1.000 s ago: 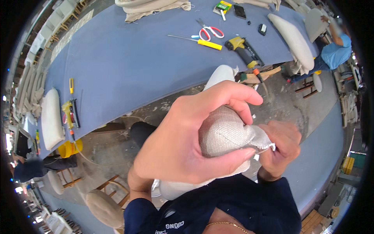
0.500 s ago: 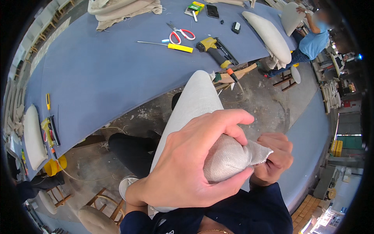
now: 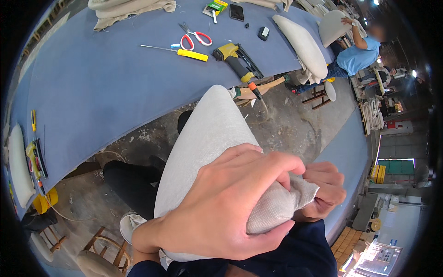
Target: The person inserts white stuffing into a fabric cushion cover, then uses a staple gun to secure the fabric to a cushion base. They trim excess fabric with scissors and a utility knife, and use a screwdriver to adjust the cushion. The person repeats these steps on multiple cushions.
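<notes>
A long cushioned panel (image 3: 203, 127) in light grey-beige fabric stands across my lap, its far end narrowing toward the table. Wrapped over its near rounded end, my left hand (image 3: 226, 198) presses with thumb and fingers on either side of the padded corner. Loose cloth gathers there into a puckered flap with a raw edge (image 3: 305, 193). Just right of it, my right hand (image 3: 323, 189) is curled closed with the flap's edge at its fingers. The tips of the right fingers are partly hidden behind the cloth.
On the blue-grey table (image 3: 101, 92) lie a yellow-handled screwdriver (image 3: 191, 55), red-handled scissors (image 3: 194, 39), a staple gun (image 3: 237, 62) with hose, a phone (image 3: 236, 12) and another padded panel (image 3: 302, 44). A co-worker in blue (image 3: 357, 57) handles a panel at right. A stool (image 3: 106, 254) stands lower left.
The view has shifted, so the table and tools sit further left. My left hand has tilted over the corner, and my right hand has drawn closer to the flap.
</notes>
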{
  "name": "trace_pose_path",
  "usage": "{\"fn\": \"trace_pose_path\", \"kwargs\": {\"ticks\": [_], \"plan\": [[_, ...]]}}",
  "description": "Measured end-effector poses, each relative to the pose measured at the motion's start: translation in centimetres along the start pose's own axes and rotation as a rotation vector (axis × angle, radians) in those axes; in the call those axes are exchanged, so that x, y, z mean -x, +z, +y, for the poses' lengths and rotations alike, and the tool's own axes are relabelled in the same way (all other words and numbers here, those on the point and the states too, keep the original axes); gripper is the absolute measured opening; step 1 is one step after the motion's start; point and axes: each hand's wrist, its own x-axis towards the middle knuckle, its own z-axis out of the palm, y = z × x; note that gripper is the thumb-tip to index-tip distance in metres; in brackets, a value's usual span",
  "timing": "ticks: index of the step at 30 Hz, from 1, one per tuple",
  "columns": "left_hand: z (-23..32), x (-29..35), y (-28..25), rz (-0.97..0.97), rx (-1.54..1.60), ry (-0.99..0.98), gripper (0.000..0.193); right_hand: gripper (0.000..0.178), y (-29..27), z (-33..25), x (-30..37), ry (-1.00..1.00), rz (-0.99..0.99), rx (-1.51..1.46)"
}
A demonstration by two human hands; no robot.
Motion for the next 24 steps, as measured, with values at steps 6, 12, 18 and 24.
{"fn": "trace_pose_path", "kwargs": {"ticks": [6,12,18,24], "plan": [[-0.5,-0.1,0.3,-0.001,-0.016,0.044,0.053,0.038,0.3,-0.9,0.2,0.011,0.069,0.099],[-0.4,-0.1,0.2,0.007,-0.016,0.041,0.052,0.037,-1.2,-1.9,-0.2,0.036,-0.079,0.187],[0.0,0.3,-0.1,0.003,-0.050,0.017,0.052,0.027,1.2,-1.8,1.1,0.006,0.090,0.332],[2.8,2.1,-2.9,0.022,-0.167,-0.051,0.057,0.026,1.1,0.2,1.4,-0.074,0.101,0.135]]}}
